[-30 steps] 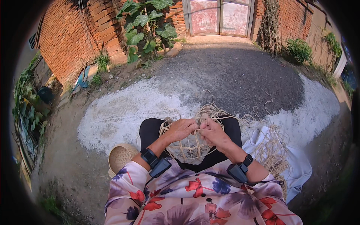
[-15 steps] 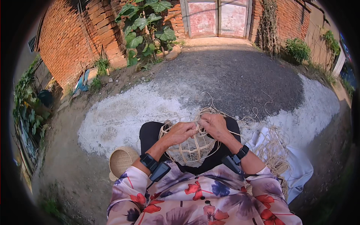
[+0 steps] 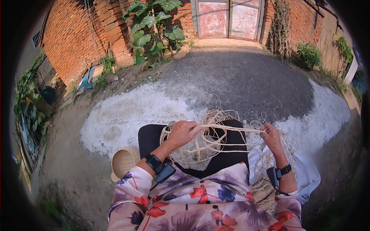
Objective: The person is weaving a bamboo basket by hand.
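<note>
Between the hands (image 3: 182, 133) (image 3: 273, 138) stretch several pale cords (image 3: 235, 128).

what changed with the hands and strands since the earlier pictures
The right hand has moved away from the left hand, out to the right, and now grips pale strands that stretch between the two hands; before, the hands met over the lap. The left hand stays near its earlier place. The woven basket and white cloth lie as before.

Cords (image 3: 231, 127) across lap (image 3: 148, 140) (taut), room above gravel (image 3: 250, 81)
</note>
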A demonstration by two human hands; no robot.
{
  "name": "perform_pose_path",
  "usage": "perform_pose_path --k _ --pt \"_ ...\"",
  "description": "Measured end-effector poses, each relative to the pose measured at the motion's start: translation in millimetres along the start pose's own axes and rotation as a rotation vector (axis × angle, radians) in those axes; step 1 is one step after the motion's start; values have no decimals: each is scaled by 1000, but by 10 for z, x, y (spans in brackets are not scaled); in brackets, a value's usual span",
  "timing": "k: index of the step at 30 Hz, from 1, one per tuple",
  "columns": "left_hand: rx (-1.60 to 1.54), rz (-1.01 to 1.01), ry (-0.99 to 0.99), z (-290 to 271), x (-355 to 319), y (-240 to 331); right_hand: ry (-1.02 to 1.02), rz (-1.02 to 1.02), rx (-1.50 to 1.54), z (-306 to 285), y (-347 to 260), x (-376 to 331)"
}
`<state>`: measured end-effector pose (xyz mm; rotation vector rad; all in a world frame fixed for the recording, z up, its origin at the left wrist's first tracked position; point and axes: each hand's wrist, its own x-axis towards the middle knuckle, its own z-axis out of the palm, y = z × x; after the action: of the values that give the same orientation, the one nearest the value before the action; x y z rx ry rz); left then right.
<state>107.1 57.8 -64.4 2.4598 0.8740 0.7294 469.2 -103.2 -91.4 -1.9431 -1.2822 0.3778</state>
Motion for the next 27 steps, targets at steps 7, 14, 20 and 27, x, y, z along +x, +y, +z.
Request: perform_pose_path --k 7,14,20,27 --pt "-83 15 -90 40 0 -87 558 679 168 -2163 2488 -689" --pt "-242 -198 -226 87 47 -138 -149 514 -627 -1341 1918 -686" --pt "-303 -241 -304 134 97 -192 8 -423 -47 227 -479 -495" --pt "-386 -329 -180 117 58 -88 -539 -291 454 614 -734 -651"
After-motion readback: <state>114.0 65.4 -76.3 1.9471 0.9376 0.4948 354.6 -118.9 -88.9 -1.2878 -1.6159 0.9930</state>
